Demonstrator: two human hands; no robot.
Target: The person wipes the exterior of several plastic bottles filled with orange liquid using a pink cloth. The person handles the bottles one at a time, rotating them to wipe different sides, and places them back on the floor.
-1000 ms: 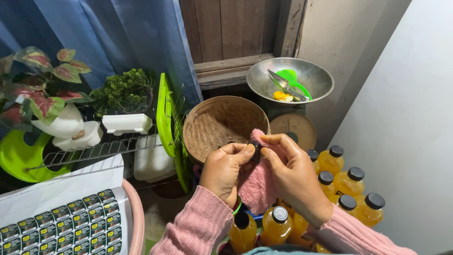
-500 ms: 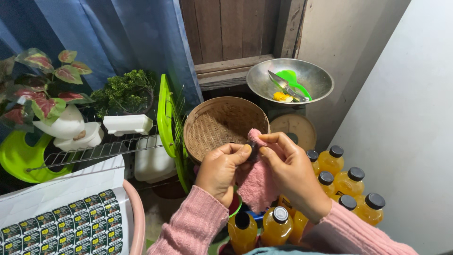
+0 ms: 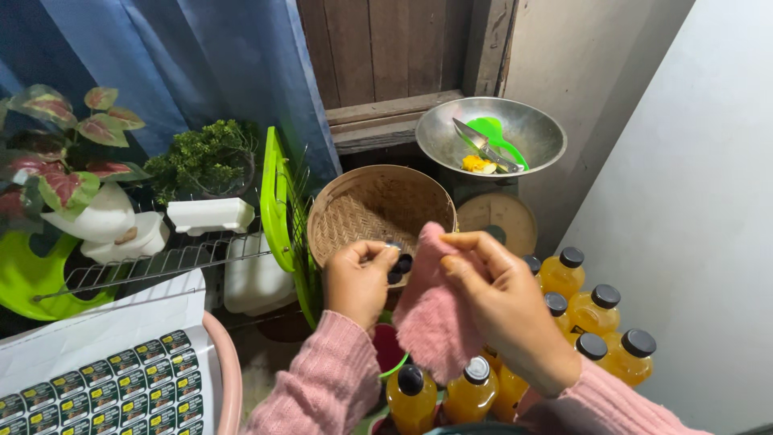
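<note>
My right hand [image 3: 503,302] pinches the top edge of a fuzzy pink cloth [image 3: 435,322], which hangs down in front of me. My left hand [image 3: 360,278] is closed beside it, fingertips on something small and dark that I cannot make out. Both hands hover over a cluster of orange-liquid bottles with black caps [image 3: 600,318]. Two more of these bottles [image 3: 411,399] stand just below the cloth. A round woven basket [image 3: 378,211] leans right behind my hands.
A metal bowl [image 3: 531,133] holds a knife, a green utensil and yellow bits. A green wire rack [image 3: 278,209] and potted plants [image 3: 201,157] stand at left. A sheet of stickers [image 3: 105,383] lies bottom left. A white wall closes the right side.
My hands have drawn slightly apart. The pink cloth, earlier bunched between both hands, now hangs from my right hand alone, and my left hand has moved to the left.
</note>
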